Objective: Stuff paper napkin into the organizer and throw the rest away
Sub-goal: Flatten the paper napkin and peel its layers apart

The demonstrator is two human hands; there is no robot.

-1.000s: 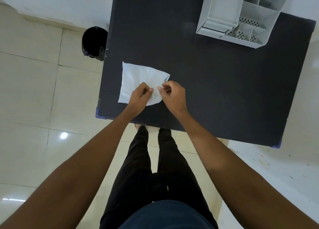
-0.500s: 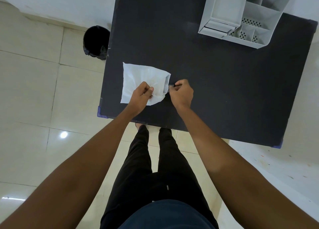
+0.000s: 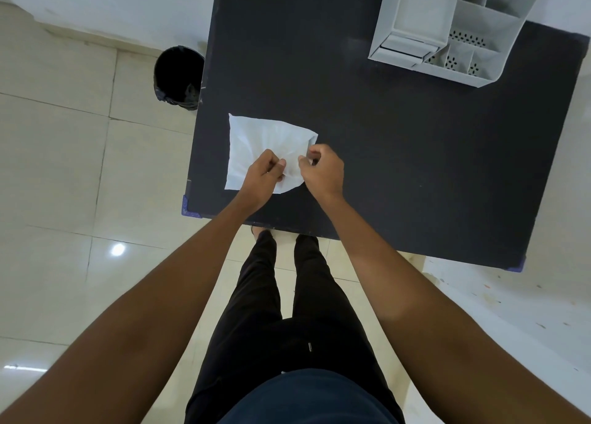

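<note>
A white paper napkin (image 3: 260, 140) lies flat on the near left part of the black table (image 3: 399, 155). My left hand (image 3: 263, 177) rests on the napkin's near edge and pinches it between thumb and fingers. My right hand (image 3: 321, 171) is just to its right, fingers curled and pinching the same near right part of the napkin. A grey plastic organizer (image 3: 447, 30) with several compartments stands at the far right of the table, well away from both hands.
A black bin with a black liner (image 3: 177, 76) stands on the tiled floor beside the table's left edge. The table's near left corner (image 3: 188, 207) has blue tape. My legs in black trousers (image 3: 287, 295) are below the table's front edge.
My right hand had pulled away to the right of the napkin half a second ago; now it is back on the napkin close to my left hand. The napkin stays put.
</note>
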